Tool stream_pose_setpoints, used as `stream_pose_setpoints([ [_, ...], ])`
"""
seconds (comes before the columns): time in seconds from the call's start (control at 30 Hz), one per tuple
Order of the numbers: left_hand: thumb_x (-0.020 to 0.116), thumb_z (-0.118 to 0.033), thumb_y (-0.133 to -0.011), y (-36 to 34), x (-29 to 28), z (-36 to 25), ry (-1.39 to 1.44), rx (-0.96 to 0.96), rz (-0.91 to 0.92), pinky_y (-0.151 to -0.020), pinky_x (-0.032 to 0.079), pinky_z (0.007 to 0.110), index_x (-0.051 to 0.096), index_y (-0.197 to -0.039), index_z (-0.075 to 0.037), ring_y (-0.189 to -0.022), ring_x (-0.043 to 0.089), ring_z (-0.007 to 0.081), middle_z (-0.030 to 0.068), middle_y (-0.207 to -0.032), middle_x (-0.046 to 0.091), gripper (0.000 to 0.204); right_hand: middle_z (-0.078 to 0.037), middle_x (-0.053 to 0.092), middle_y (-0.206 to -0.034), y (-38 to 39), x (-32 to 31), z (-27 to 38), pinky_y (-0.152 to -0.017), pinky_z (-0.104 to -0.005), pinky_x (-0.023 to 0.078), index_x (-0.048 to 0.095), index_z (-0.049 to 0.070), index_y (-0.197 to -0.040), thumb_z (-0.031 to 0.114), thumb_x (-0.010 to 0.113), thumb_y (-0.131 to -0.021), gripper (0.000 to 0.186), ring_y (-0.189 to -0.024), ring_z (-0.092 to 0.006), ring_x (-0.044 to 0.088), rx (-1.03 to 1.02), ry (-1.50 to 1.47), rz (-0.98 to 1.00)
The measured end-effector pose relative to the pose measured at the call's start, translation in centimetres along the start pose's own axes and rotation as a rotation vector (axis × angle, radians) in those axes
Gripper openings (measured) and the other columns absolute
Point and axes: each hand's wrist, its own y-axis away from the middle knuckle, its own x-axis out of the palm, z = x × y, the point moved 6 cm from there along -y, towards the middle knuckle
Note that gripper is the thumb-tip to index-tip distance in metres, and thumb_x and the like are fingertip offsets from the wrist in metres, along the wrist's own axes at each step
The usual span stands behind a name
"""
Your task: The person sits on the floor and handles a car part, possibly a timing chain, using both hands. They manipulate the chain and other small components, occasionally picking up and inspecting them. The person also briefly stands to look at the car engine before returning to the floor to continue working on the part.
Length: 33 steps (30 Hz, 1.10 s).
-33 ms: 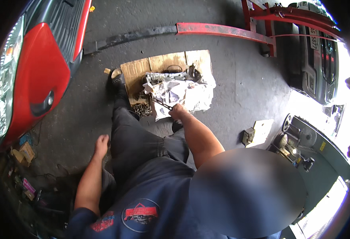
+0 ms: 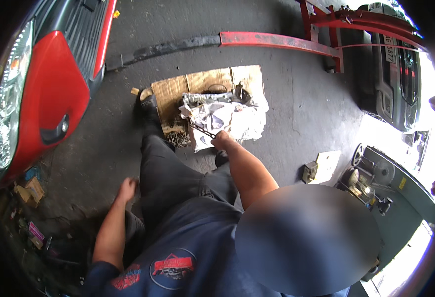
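My right hand (image 2: pixel 222 140) is closed around the end of a slim dark metal tool (image 2: pixel 201 130) with light gaps along it; its exact kind is unclear. The tool slants up and left to the edge of a crumpled white sheet (image 2: pixel 249 121). Dark metal parts (image 2: pixel 207 96) lie along the far side of this sheet, partly covered. Beside its near left corner is a pile of small brownish metal pieces (image 2: pixel 178 139). My left hand (image 2: pixel 127 189) hangs beside my left thigh, its fingers curled together, and no object shows in it.
Flattened cardboard (image 2: pixel 170 94) lies under the sheet. A red and black steel beam (image 2: pixel 267 38) crosses the floor beyond. A red vehicle (image 2: pixel 54 94) stands at left, a dark one (image 2: pixel 401 74) at far right. A small metal block (image 2: pixel 309 172) and a machine (image 2: pixel 371 173) are at right.
My left hand has dropped slightly nearer to my body. The whole view has shifted a little; my right hand keeps its hold on the tool in the same place.
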Motion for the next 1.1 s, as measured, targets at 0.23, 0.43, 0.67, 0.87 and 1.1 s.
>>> stream_pose_setpoints([
  [0.23, 0.057, -0.027, -0.098, 12.2, -7.1, 14.0, 0.307, -0.507, -0.006, -0.065, 0.047, 0.032, 0.066, -0.108, -0.006, -0.073, 0.06, 0.0145, 0.0059, -0.086, 0.068, 0.025, -0.014, 0.07, -0.103, 0.5, -5.7, -0.5, -0.083, -0.0414, 0.056, 0.068, 0.02, -0.109, 0.021, 0.056, -0.088, 0.024, -0.101, -0.0327, 0.068, -0.465, 0.867, 0.01],
  [0.43, 0.055, -0.033, -0.1, 14.0, -12.3, 12.2, 0.311, -0.556, -0.063, -0.065, 0.047, 0.03, 0.064, -0.106, -0.007, -0.073, 0.06, 0.0133, 0.0031, -0.087, 0.068, 0.028, -0.01, 0.07, -0.105, 1.9, -5.4, -1.0, -0.08, -0.0432, 0.056, 0.071, 0.022, -0.107, 0.027, 0.057, -0.088, 0.024, -0.1, -0.0314, 0.068, -0.413, 0.659, 0.004],
  [0.67, 0.055, -0.039, -0.1, 13.2, -12.5, 7.8, 0.369, -0.426, -0.031, -0.066, 0.046, 0.031, 0.061, -0.112, -0.013, -0.073, 0.062, 0.0135, 0.0006, -0.088, 0.068, 0.029, -0.013, 0.07, -0.105, 1.4, -4.7, -1.3, -0.086, -0.0413, 0.055, 0.071, 0.016, -0.105, 0.027, 0.057, -0.086, 0.025, -0.101, -0.0313, 0.068, -0.424, 0.617, 0.036],
  [0.87, 0.053, -0.033, -0.102, 15.3, -14.7, 8.8, 0.401, -0.503, -0.078, -0.062, 0.045, 0.027, 0.061, -0.11, -0.008, -0.07, 0.06, 0.0108, 0.0014, -0.081, 0.066, 0.027, -0.012, 0.071, -0.106, 0.3, -5.3, -2.2, -0.087, -0.0407, 0.055, 0.07, 0.018, -0.106, 0.022, 0.056, -0.087, 0.024, -0.104, -0.0302, 0.067, -0.365, 0.607, 0.038],
  [1.1, 0.054, -0.031, -0.101, 16.3, -15.1, 9.5, 0.358, -0.471, -0.081, -0.061, 0.045, 0.027, 0.062, -0.107, -0.008, -0.068, 0.06, 0.0107, 0.001, -0.081, 0.067, 0.025, -0.012, 0.071, -0.107, 0.6, -5.9, -0.2, -0.085, -0.0408, 0.055, 0.07, 0.018, -0.109, 0.022, 0.055, -0.09, 0.025, -0.104, -0.03, 0.068, -0.477, 0.856, 0.034],
])
